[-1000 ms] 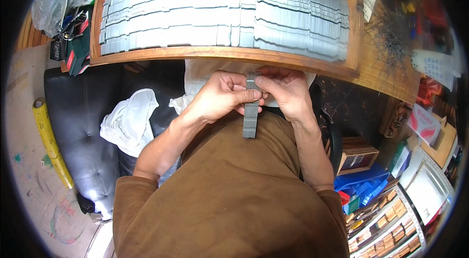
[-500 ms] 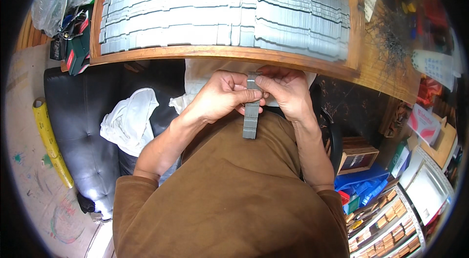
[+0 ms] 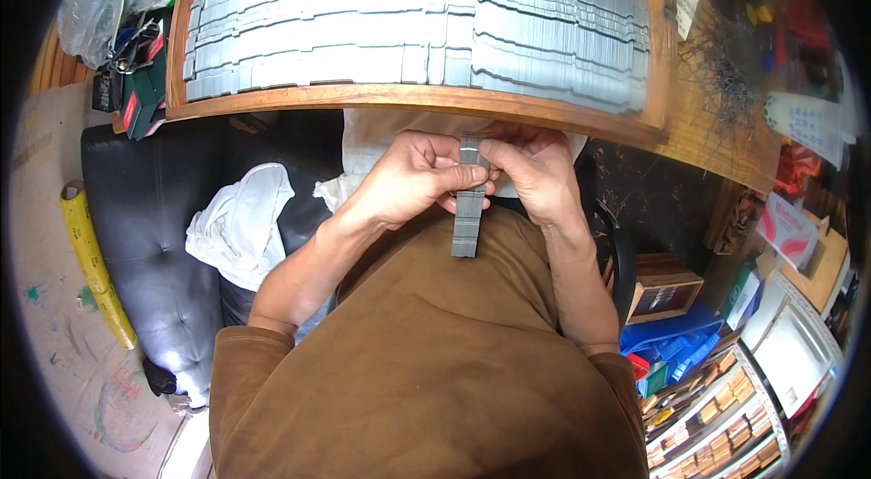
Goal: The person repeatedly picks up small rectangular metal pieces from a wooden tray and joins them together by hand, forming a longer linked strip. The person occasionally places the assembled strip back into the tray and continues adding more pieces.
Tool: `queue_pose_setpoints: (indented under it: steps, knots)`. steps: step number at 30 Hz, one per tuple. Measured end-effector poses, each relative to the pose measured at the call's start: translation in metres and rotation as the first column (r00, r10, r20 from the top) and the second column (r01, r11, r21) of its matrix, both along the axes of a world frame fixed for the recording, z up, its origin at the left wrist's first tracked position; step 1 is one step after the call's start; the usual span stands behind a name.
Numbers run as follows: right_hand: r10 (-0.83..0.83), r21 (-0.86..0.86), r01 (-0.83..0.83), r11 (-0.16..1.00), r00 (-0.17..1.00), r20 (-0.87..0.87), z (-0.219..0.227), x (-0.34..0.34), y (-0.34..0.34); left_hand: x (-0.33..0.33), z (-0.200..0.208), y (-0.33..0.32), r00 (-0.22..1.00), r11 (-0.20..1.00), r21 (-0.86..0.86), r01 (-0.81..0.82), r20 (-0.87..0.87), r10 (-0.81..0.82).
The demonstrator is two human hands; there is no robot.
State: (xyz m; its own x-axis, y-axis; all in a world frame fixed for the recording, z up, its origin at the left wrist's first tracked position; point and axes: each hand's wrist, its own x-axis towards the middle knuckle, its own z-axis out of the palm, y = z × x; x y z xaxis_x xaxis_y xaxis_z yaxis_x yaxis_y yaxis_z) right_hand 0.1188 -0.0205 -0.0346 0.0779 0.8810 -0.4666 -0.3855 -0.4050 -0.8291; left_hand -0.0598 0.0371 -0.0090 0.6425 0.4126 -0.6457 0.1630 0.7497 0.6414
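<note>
A narrow stack of thin grey metal pieces (image 3: pixel 466 223) is held upright in front of my chest, its lower end close to my brown shirt. Round its left side is my left hand (image 3: pixel 422 175), closed, with the thumb lying across the front of the stack. My right hand (image 3: pixel 531 169) pinches the upper end, its thumb on the right edge; its other fingers are partly hidden behind. Just beyond both hands stands a wooden tray (image 3: pixel 408 100) packed with rows of similar grey metal pieces (image 3: pixel 562 34).
A black padded seat (image 3: pixel 136 207) with a white cloth (image 3: pixel 243 220) lies to the left, beside a yellow tube (image 3: pixel 95 266). On the wooden table (image 3: pixel 717 130) at right sits a heap of thin dark bits (image 3: pixel 726 71). Lower right are a wooden box (image 3: pixel 667 288) and blue plastic (image 3: pixel 676 338).
My right thumb has shifted very slightly to the right at the top of the stack. The stack's upper end leans a touch rightward; my left hand keeps its grip.
</note>
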Motion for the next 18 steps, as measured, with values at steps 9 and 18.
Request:
queue_pose_setpoints:
  steps: [9,18]
  knots:
    - [0.131,-0.055,-0.128,0.99,0.989,0.064,0.0007,0.0056,-0.002,-0.0021,-0.0048,-0.0023,1.0,0.999,0.031,0.029,0.003,-0.029]
    - [0.108,-0.06,-0.102,0.993,0.988,0.106,0.0007,0.0033,-0.0015,-0.0018,-0.0042,-0.0039,1.0,1.0,0.02,0.009,-0.005,-0.009]
